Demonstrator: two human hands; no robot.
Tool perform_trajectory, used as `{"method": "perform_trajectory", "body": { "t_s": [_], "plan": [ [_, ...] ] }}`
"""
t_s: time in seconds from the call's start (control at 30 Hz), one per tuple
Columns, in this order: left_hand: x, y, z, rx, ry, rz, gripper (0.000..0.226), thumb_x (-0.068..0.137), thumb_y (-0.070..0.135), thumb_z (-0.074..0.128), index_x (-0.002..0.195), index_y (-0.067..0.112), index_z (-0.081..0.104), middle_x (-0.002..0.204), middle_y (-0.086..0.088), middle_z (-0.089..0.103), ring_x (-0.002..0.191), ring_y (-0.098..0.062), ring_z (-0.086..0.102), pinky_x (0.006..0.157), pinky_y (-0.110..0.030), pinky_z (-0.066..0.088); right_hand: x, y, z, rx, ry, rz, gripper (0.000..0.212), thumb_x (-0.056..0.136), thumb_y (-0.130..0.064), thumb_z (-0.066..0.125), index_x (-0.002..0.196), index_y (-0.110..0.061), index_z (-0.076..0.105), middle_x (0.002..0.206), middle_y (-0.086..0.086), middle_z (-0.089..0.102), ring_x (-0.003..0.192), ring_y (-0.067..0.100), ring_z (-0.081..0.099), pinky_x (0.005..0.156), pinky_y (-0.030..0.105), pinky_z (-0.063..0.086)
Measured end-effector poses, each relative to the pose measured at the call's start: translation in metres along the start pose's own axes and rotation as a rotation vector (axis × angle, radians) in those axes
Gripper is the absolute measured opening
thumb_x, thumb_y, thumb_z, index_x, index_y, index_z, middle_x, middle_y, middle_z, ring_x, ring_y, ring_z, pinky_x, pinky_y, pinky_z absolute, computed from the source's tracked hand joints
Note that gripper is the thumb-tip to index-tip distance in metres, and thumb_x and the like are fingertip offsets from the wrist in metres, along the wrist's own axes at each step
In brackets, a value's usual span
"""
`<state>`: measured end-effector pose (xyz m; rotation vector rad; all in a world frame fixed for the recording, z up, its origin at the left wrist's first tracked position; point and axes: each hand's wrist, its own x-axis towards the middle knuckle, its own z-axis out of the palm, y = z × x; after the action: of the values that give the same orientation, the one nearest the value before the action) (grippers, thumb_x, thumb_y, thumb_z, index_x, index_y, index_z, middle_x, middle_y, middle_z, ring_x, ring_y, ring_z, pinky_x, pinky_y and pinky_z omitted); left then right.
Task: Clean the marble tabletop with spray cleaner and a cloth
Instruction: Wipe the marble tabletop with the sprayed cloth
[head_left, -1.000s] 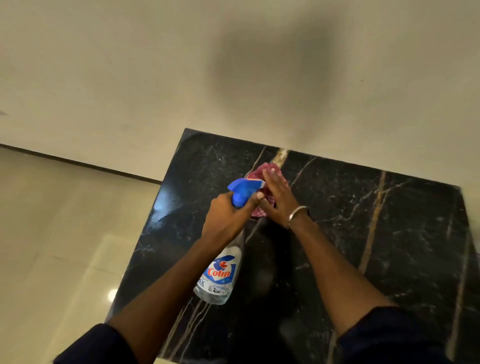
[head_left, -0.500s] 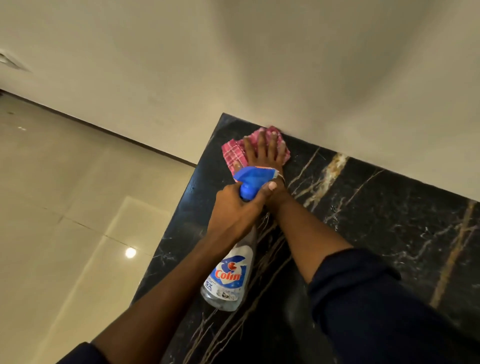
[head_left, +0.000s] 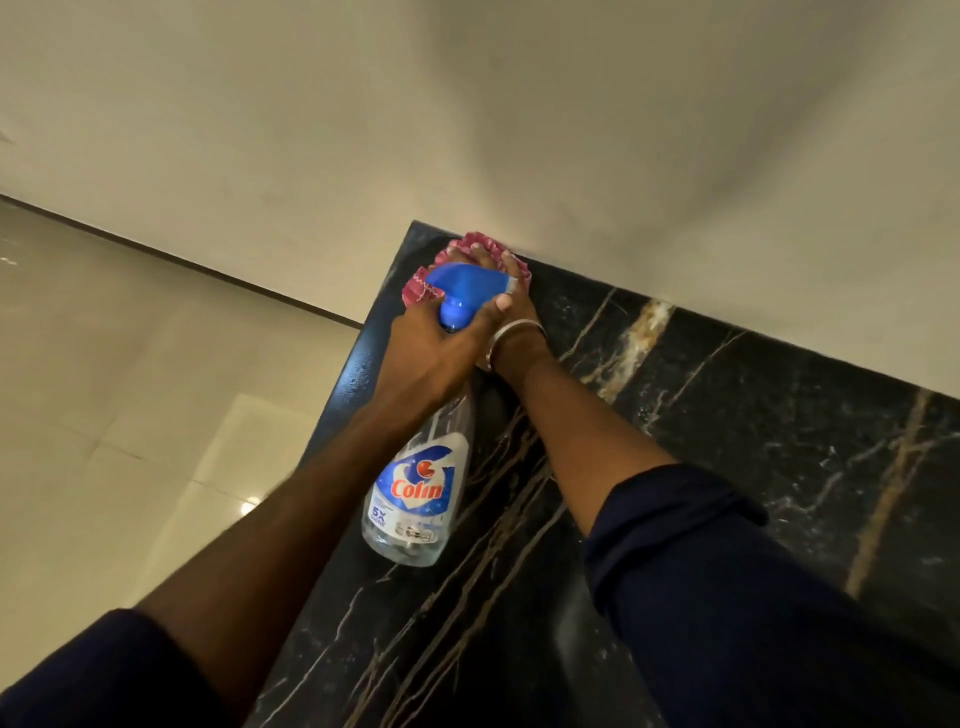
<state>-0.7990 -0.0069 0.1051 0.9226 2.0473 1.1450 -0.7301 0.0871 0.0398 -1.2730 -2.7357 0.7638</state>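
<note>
A black marble tabletop (head_left: 753, 447) with gold and white veins fills the lower right. My left hand (head_left: 428, 358) grips the neck of a clear Colin spray bottle (head_left: 415, 499) with a blue trigger head, held above the table's left side. My right hand (head_left: 506, 296) presses a bunched pink checked cloth (head_left: 421, 288) flat on the marble at the far left corner, against the wall. The blue trigger head hides most of that hand; a metal bangle sits on its wrist.
A cream wall (head_left: 571, 130) runs along the table's far edge. To the left lies a glossy beige tiled floor (head_left: 130, 389) with a dark skirting line at the wall's foot. The table's left edge drops straight to the floor.
My right hand has pushed the cloth from the middle of the far side up into the far left corner by the wall. The left hand followed with the bottle.
</note>
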Motion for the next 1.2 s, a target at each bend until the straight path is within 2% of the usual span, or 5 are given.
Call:
{"method": "perform_trajectory", "body": {
  "t_s": [0.1, 0.23, 0.7, 0.93, 1.2],
  "plan": [
    [-0.006, 0.006, 0.016, 0.02, -0.025, -0.021, 0.037, 0.087, 0.052, 0.062, 0.075, 0.018, 0.059, 0.055, 0.009, 0.056, 0.048, 0.003, 0.057, 0.045, -0.006, 0.037, 0.0, 0.042, -0.003, -0.255, -0.068, -0.137, 0.075, 0.086, -0.045, 0.042, 0.155, -0.021, 0.021, 0.163, 0.002, 0.02, 0.151, 0.022, 0.008, 0.122, 0.046, -0.002],
    [-0.019, 0.019, 0.047, 0.002, -0.087, -0.001, 0.038, 0.089, 0.051, 0.061, 0.071, 0.018, 0.057, 0.053, 0.009, 0.053, 0.045, 0.002, 0.052, 0.044, -0.006, 0.036, -0.035, 0.094, -0.015, -0.275, -0.036, -0.061, 0.077, 0.084, -0.05, 0.021, 0.153, -0.016, 0.027, 0.162, 0.004, 0.022, 0.15, 0.025, 0.014, 0.122, 0.05, 0.003],
    [-0.09, 0.095, 0.219, 0.066, -0.238, 0.001, 0.041, 0.087, 0.055, 0.059, 0.081, 0.015, 0.061, 0.067, -0.002, 0.062, 0.061, -0.012, 0.059, 0.061, -0.028, 0.049, -0.185, 0.321, -0.08, -0.335, 0.099, 0.153, 0.07, 0.093, -0.054, 0.015, 0.156, -0.023, 0.019, 0.164, -0.001, 0.017, 0.152, 0.022, 0.007, 0.122, 0.049, 0.003],
    [-0.129, 0.124, 0.308, 0.064, -0.335, 0.023, 0.034, 0.09, 0.05, 0.059, 0.079, 0.018, 0.06, 0.064, 0.002, 0.061, 0.052, 0.0, 0.057, 0.05, -0.009, 0.046, -0.26, 0.432, -0.117, -0.335, 0.129, 0.291, 0.07, 0.095, -0.056, 0.019, 0.157, -0.023, 0.017, 0.164, 0.0, 0.015, 0.152, 0.023, 0.004, 0.122, 0.05, 0.002],
    [-0.161, 0.151, 0.395, 0.102, -0.438, 0.097, 0.036, 0.091, 0.048, 0.06, 0.076, 0.016, 0.06, 0.06, 0.004, 0.06, 0.048, 0.003, 0.056, 0.045, -0.007, 0.041, -0.331, 0.528, -0.154, -0.287, 0.193, 0.523, 0.071, 0.095, -0.051, 0.03, 0.157, -0.021, 0.013, 0.164, 0.004, 0.014, 0.152, 0.027, 0.004, 0.122, 0.048, 0.001]
  ]
}}
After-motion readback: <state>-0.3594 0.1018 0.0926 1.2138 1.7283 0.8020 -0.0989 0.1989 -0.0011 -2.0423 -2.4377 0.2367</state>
